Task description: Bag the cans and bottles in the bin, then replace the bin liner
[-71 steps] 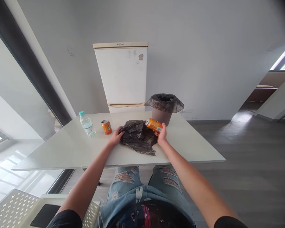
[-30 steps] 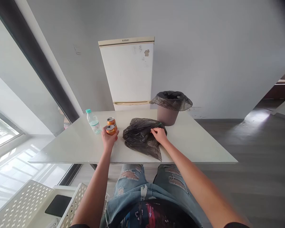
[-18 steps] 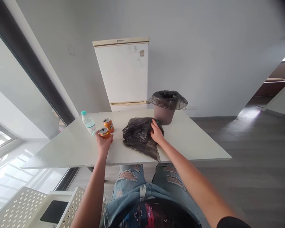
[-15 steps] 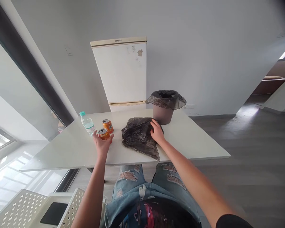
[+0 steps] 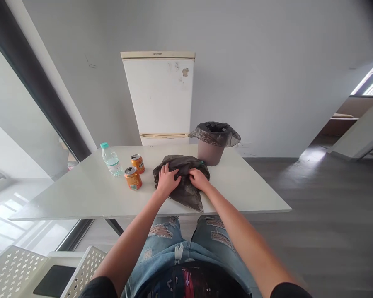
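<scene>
A crumpled black plastic bag [image 5: 186, 194] lies on the white table in front of me. My left hand [image 5: 167, 181] rests on its left part, thumb and fingers apart. On the bag's right side, my right hand [image 5: 199, 179] has its fingers curled into the plastic, gripping it. Left of the bag stand two orange drink cans, a nearer can [image 5: 133, 179] and a farther can [image 5: 137, 164], both upright. Beside them is a clear bottle [image 5: 112, 160] with a green cap.
A brownish bin [image 5: 210, 153] with a black liner [image 5: 216, 133] folded over its rim stands behind the bag on the table [image 5: 242, 190]. Beyond the table is a white fridge [image 5: 160, 95]. A white perforated plastic piece [image 5: 18, 265] is at the lower left.
My left hand has let go of the nearer can and moved right onto the black bag. The right hand has shifted slightly left and nearer, with the bag bunched more.
</scene>
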Action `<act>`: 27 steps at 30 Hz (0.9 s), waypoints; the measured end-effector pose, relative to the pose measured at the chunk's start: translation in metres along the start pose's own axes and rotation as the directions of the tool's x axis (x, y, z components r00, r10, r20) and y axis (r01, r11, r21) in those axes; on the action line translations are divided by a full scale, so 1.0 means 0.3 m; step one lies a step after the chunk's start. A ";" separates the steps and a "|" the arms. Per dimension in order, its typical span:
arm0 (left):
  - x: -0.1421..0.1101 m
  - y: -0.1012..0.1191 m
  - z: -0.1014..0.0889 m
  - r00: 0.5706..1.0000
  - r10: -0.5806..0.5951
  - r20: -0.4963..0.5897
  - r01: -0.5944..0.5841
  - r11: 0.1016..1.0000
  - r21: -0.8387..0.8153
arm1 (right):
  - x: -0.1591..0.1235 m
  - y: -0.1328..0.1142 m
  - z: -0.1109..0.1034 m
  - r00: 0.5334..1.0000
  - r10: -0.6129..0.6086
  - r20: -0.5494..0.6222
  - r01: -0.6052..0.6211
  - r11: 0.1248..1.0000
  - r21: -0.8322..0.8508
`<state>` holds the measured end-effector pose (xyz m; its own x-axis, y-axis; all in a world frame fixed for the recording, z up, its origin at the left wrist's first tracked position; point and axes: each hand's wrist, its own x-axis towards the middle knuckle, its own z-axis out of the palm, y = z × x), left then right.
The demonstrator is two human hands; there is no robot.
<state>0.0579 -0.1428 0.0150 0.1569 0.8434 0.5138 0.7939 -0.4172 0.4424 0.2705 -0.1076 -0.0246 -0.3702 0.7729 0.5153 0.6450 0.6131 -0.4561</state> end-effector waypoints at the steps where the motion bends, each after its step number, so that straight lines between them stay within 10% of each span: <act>1: 0.010 -0.013 0.028 0.998 -0.057 0.017 0.057 0.998 0.019 | 0.000 0.005 0.002 1.000 0.015 -0.013 -0.015 1.000 -0.019; 13: -0.010 -0.048 0.048 0.957 0.151 -0.248 -0.178 0.980 -0.092 | -0.011 0.002 0.001 0.922 0.212 -0.323 -0.297 0.924 -0.242; 27: -0.010 -0.066 0.049 0.985 0.054 -0.163 -0.077 0.988 -0.138 | -0.021 0.057 -0.030 0.811 0.383 -0.442 -0.425 0.905 0.003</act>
<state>0.0503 -0.1320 -0.0062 0.1014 0.7532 0.6500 0.6911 -0.5233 0.4985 0.2900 -0.1033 -0.0290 0.2422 0.7894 0.5642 0.7389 0.2268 -0.6345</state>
